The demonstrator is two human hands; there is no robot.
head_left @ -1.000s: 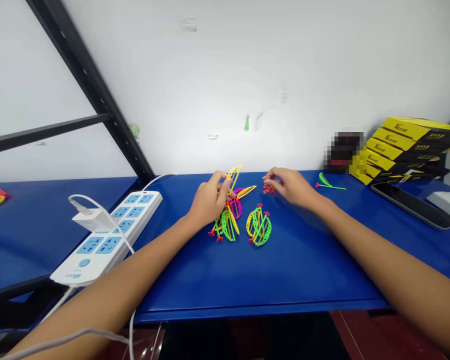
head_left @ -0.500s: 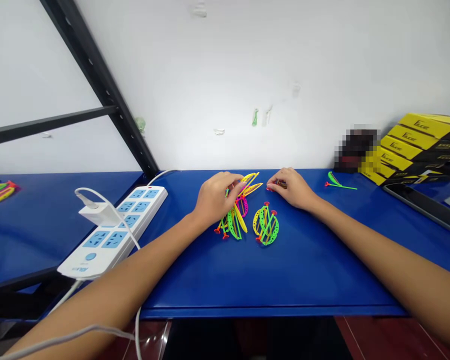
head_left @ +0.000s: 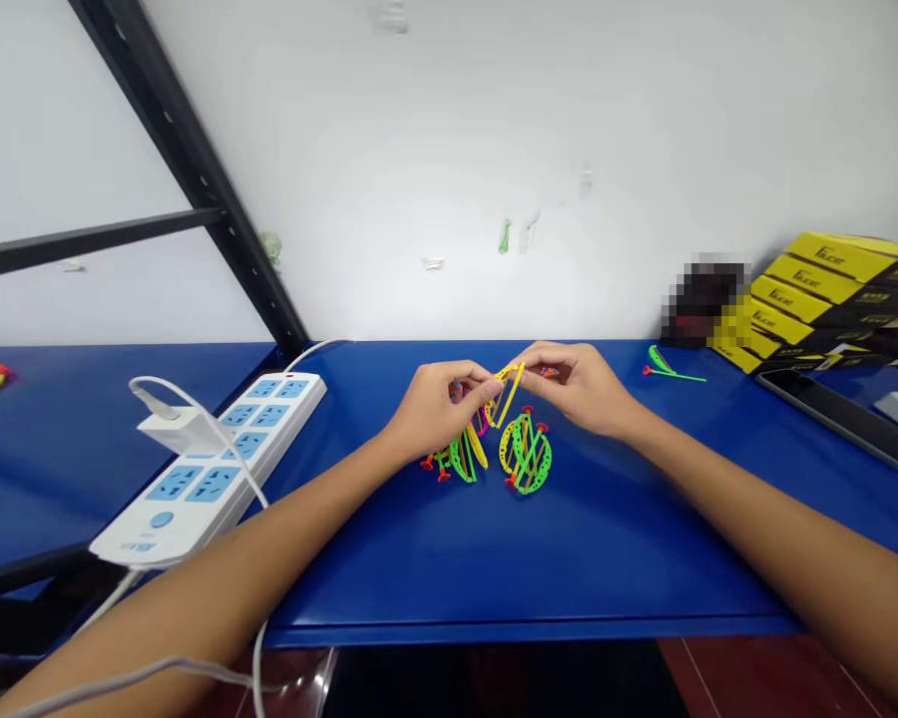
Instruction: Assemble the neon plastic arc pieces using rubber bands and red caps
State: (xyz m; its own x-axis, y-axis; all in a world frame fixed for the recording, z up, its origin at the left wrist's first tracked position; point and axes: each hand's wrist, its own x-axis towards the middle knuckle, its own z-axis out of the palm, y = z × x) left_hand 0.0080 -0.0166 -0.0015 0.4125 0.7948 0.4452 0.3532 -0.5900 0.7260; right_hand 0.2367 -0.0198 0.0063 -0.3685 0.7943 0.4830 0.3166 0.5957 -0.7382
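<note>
A yellow toy bow (head_left: 512,396) is pinched between the fingertips of both hands above the blue tabletop. My left hand (head_left: 438,407) has its thumb and forefinger closed on the bow's left end. On the right end, the thumb and forefinger of my right hand (head_left: 580,387) are closed; small red pieces show behind that hand, partly hidden. Beneath my left hand lies a pile of green, yellow and pink toy bows (head_left: 462,459) with red-tipped arrows, partly covered. Closer to me, between the hands, rests a bundle of green and yellow toy bows (head_left: 525,454) with red suction-cup arrows.
At the left lies a white power strip (head_left: 217,469) with a plugged-in charger (head_left: 187,431) and loose cable. A green toy bow (head_left: 660,359) with an arrow lies farther right. Yellow-black boxes (head_left: 815,284) are stacked beside a dark phone-like slab (head_left: 845,417). A wall stands behind.
My right hand has moved left to meet my left hand and now grips the yellow bow too. The bow has tilted between them. The whole view has shifted slightly.
</note>
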